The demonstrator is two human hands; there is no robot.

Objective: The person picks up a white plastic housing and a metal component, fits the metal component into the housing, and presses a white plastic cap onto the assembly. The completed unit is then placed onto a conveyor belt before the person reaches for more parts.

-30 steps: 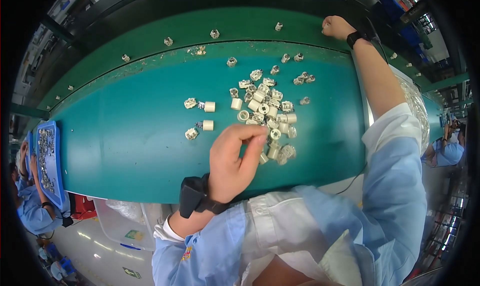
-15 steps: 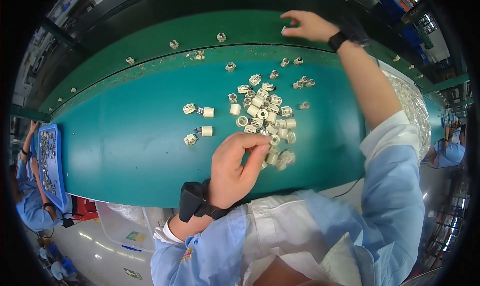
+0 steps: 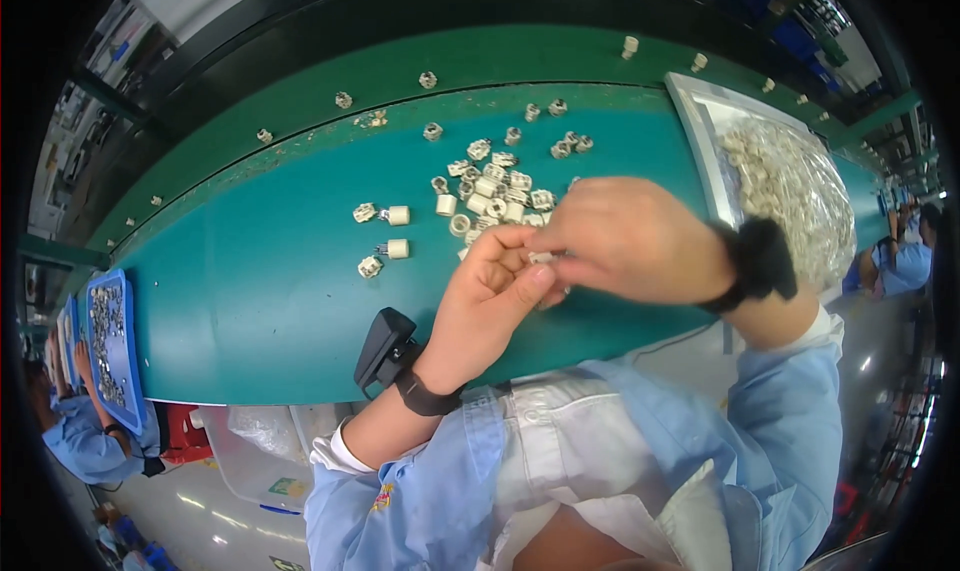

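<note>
My left hand [image 3: 487, 296] and my right hand [image 3: 632, 241] meet over the near edge of a heap of parts. Pinched between their fingertips is a small white plastic part [image 3: 541, 258], mostly covered by the fingers. Behind the hands lies the heap of off-white plastic parts [image 3: 490, 186], some ring-shaped caps, some with metal pieces in them. To the left, two white cylinders with metal pins, [image 3: 398, 215] and below it another cylinder [image 3: 397, 249], lie beside two loose white pieces, the nearer piece [image 3: 370, 267] being tilted.
A green belt [image 3: 520, 56] along the far side carries spaced-out parts. At right stands a tray [image 3: 697, 136] with a clear plastic bag of parts [image 3: 790, 186]. A blue tray [image 3: 131, 356] sits at the left end, near another person's arms [image 3: 95, 396]. A clear bin [image 3: 235, 451] stands below the table.
My right hand has come back from the far belt to my left hand, and both now grip the small part. The view has shifted somewhat, bringing the tray at right into sight.
</note>
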